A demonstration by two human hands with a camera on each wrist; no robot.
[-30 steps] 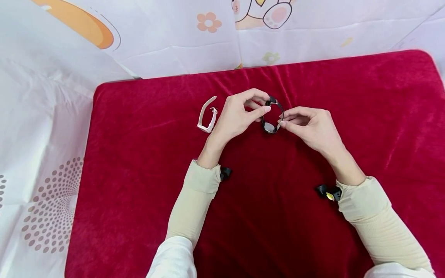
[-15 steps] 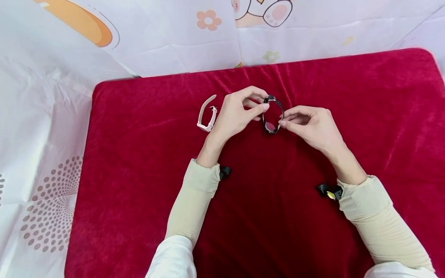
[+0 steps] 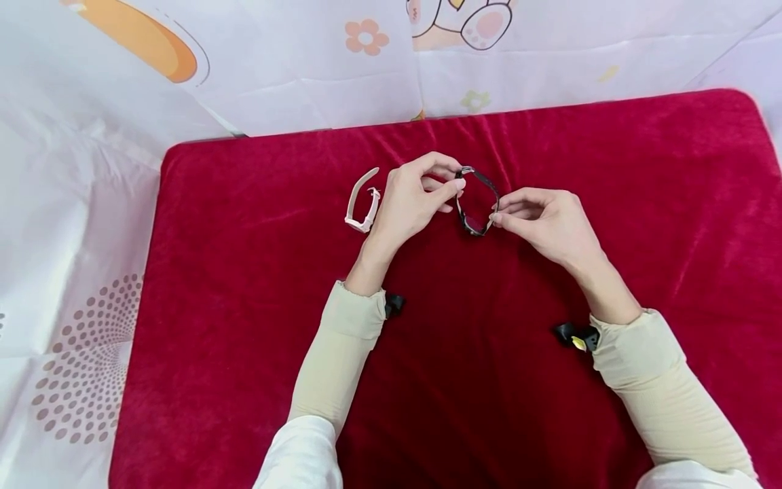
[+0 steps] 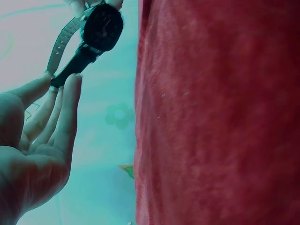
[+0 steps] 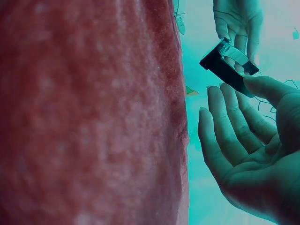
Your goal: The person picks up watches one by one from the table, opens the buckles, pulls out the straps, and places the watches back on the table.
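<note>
A black wristwatch point(image 3: 472, 225) is held just above the red velvet cloth point(image 3: 244, 285), its strap curved into a loop. My left hand point(image 3: 455, 178) pinches the strap's far end between thumb and forefinger. My right hand point(image 3: 497, 212) pinches the loop's right side near the watch case. In the left wrist view, the round dark watch face point(image 4: 102, 26) sits beyond my left fingertips point(image 4: 70, 84), which grip the strap end. The right wrist view shows the watch point(image 5: 224, 65) against my right thumb and fingers point(image 5: 255, 86). A white watch band point(image 3: 362, 202) lies on the cloth left of my left hand.
The red cloth covers a pad with rounded corners. A white sheet point(image 3: 73, 204) printed with dots and cartoon shapes surrounds it on the left and at the back. Small black wrist cameras point(image 3: 396, 304) point(image 3: 577, 336) sit at both cuffs.
My left hand has shifted slightly left with the strap end, so the loop has widened at the top. The right hand and the white band have stayed put.
</note>
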